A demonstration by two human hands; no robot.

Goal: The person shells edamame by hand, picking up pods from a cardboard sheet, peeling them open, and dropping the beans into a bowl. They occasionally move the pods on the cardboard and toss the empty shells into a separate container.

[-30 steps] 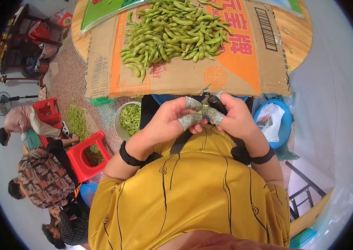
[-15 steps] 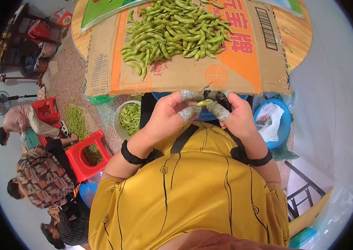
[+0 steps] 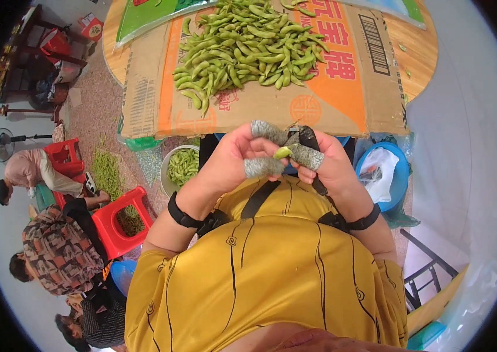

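Note:
A green soybean pod (image 3: 282,152) sits at the tip of my right thumb, in front of my chest. My right hand (image 3: 332,159) is closed round a black-handled tool (image 3: 307,138), whose exact kind is hard to make out; metal shows at its upper end. My left hand (image 3: 231,157) is beside the pod, with thumb and forefinger apart and nothing plainly gripped between them. Grey wrapping covers the thumbs and left forefinger. Just beyond my hands, a big heap of soybean pods (image 3: 248,50) lies on a flattened cardboard sheet (image 3: 260,111).
The cardboard rests on a round wooden table (image 3: 421,56). A pale bowl of green pods (image 3: 166,176) stands low at left, a blue basin with a white bag (image 3: 402,182) at right. Red stools (image 3: 104,226) and several people are at left, by pods on the floor (image 3: 106,170).
My left thumb and forefinger have spread apart from the pod, which they pinched before. The pod now sits against my right thumb, and the left hand has shifted slightly left.

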